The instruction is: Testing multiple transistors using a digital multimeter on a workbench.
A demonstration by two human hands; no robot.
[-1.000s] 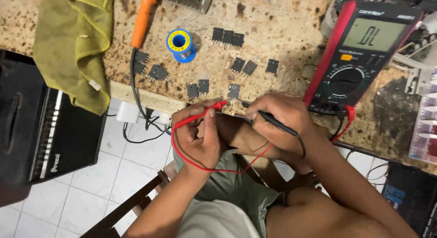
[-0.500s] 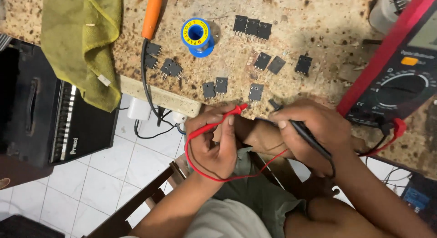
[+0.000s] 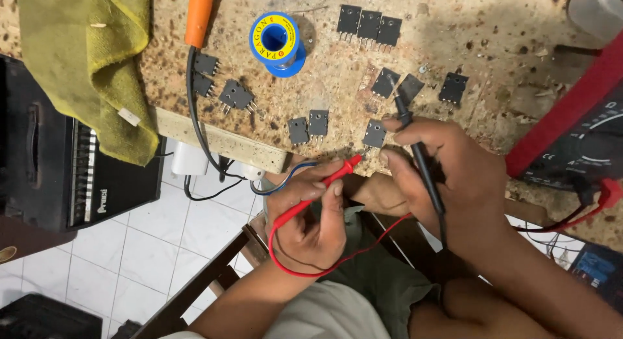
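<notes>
My left hand (image 3: 313,212) grips a red test probe (image 3: 324,183), whose tip points toward a black transistor (image 3: 374,133) at the front edge of the speckled bench (image 3: 337,79). In my right hand (image 3: 448,177) is a black test probe (image 3: 418,151), its tip resting near another transistor (image 3: 385,83). Red and black leads run right to a red-cased multimeter (image 3: 571,138).
Several more black transistors (image 3: 370,22) lie across the bench, with a blue solder spool (image 3: 278,39), an orange-handled soldering iron (image 3: 200,14) and a green cloth (image 3: 91,60). A black amplifier (image 3: 58,164) sits at left on the tiled floor, and a wooden chair frame (image 3: 214,274) is below me.
The view has shifted, pushing the meter to the right edge. My right hand has moved up onto the bench with the black probe; my left still holds the red one.
</notes>
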